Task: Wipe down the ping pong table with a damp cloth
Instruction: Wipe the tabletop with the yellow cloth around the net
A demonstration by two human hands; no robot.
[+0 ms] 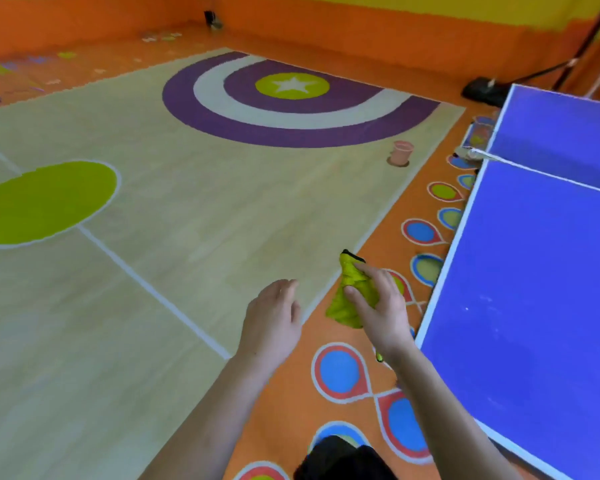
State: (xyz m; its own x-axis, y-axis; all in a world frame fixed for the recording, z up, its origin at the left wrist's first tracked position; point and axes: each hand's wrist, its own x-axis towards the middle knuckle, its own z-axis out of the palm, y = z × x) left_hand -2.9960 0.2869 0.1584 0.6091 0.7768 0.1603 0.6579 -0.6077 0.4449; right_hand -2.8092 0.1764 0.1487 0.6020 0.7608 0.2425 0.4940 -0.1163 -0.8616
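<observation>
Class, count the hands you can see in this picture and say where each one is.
2. The left hand hangs open over the floor, holding nothing. The right hand grips the cloth beside the table edge. None appear hidden.

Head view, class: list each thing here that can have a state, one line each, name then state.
Green cloth: bunched, held in the air, off the table.
Right hand: grips the cloth.
Left hand: open, holds nothing.
Ping pong table: bare blue top, small pale specks.
Pink bucket: upright on the floor.
</observation>
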